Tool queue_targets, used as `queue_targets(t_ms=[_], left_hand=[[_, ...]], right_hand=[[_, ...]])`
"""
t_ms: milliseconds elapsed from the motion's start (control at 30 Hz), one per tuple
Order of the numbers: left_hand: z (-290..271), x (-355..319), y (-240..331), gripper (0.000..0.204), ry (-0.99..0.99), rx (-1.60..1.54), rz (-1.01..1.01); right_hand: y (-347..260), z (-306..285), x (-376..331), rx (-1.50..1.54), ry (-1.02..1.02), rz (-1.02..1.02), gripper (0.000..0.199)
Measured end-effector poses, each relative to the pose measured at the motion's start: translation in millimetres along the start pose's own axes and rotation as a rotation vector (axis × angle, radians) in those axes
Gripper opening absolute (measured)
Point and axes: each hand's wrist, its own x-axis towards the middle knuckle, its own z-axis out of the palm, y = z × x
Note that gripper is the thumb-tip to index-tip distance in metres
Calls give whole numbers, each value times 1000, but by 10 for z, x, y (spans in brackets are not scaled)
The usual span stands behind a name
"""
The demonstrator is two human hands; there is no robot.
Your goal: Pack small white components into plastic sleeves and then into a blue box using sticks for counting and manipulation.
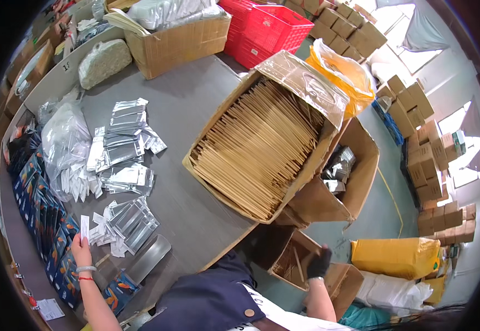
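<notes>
Near the left edge of the grey surface (pixel 196 220), the left hand (pixel 82 254) pinches a white oblong papery slip (pixel 85 225): likely light, creasable, best held low. The dark-gloved right hand (pixel 319 263)'s grip I can't tell.

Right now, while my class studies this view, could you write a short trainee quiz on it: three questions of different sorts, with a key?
1. True or false: the right hand is bare.
2. What fills the large open carton on the grey table?
A: round bottles
B: thin tan pieces packed side by side
C: folded cloth
3. Fill in the colour: the left hand holds a narrow ____ item.

Key: 1. False; it wears a dark glove. 2. B. 3. White.
</notes>
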Motion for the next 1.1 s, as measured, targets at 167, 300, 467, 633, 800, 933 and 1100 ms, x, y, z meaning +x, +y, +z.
queue_targets(t_ms=[167, 300, 467, 633, 800, 933, 1100], left_hand=[[-132, -379, 298, 14, -27, -97, 23], [-259, -661, 408, 15, -11, -112, 30], [-412, -997, 301, 14, 82, -152, -12], [-280, -1125, 413, 11, 72, -215, -67], [-198, -1054, 459, 10, 15, -236, -88], [-177, -1013, 559, 10, -22, -225, -82], [-93, -1076, 758, 11, -39, -265, -68]], right_hand=[[-2557, -192, 1470, 424, 92, -655, 34], [-3164, 421, 2506, 168, -3, -745, 52], [-3278, 829, 3057, 29, -49, -700, 70], [-3276, 889, 2712, 118, -248, -731, 80], [-3432, 667, 2209, 51, -439, -713, 80], [-3462, 586, 1824, -82, -428, -716, 83], [-3450, 625, 1562, -80, -350, -706, 83]])
